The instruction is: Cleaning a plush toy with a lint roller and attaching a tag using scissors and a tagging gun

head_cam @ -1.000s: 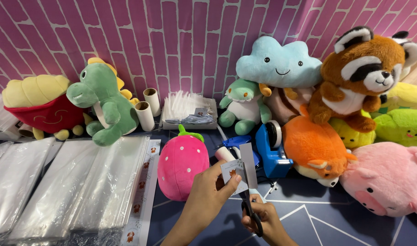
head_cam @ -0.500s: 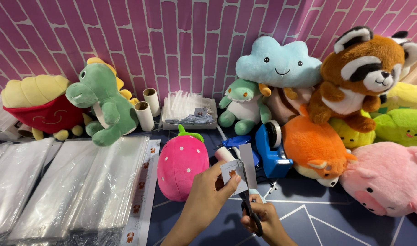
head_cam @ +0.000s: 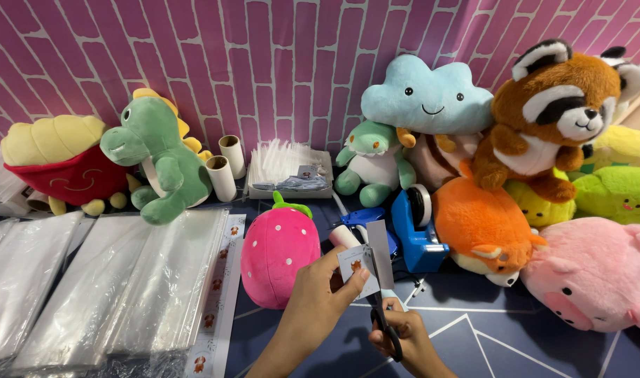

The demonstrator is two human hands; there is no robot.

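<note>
At lower centre, the left hand pinched a small paper tag as in the earlier frames, barely shifted; the right hand gripped black-handled scissors, blades at the tag, beside a strawberry plush.

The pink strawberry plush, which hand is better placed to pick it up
Left. The left hand pinches only a small paper tag right beside the strawberry plush, while the right hand is farther off with its fingers in the scissors.
</note>
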